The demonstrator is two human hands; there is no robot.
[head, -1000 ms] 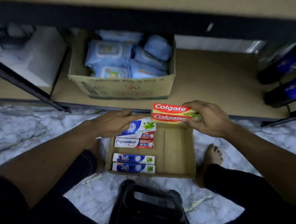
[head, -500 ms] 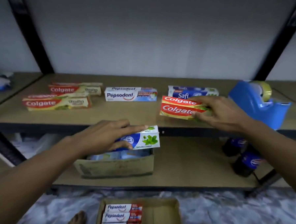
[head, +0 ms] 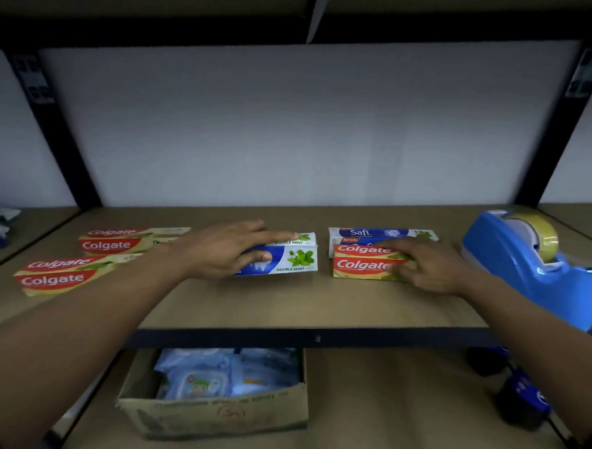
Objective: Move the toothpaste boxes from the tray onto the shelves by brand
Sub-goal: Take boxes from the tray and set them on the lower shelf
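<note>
My left hand [head: 230, 248] grips a blue-and-white double mint box [head: 291, 258], which rests on the wooden shelf [head: 283, 302] at its middle. My right hand [head: 426, 265] holds a red Colgate box [head: 363, 264] down on the shelf, right in front of a blue Safi box [head: 373, 233]. Two more Colgate boxes lie at the shelf's left, one at the back [head: 115, 240] and one nearer the front [head: 58, 275]. The Pepsodent box seen earlier is hidden behind my left hand. The tray is out of view.
A blue tape dispenser [head: 532, 264] stands at the shelf's right end. Below, a cardboard box of wipe packs [head: 217, 395] sits on the lower shelf, with dark bottles [head: 522, 401] to its right. Black uprights frame the bay.
The camera has tilted up from the tray to the shelf. Both hands have carried their boxes up and forward and set them down on the shelf surface.
</note>
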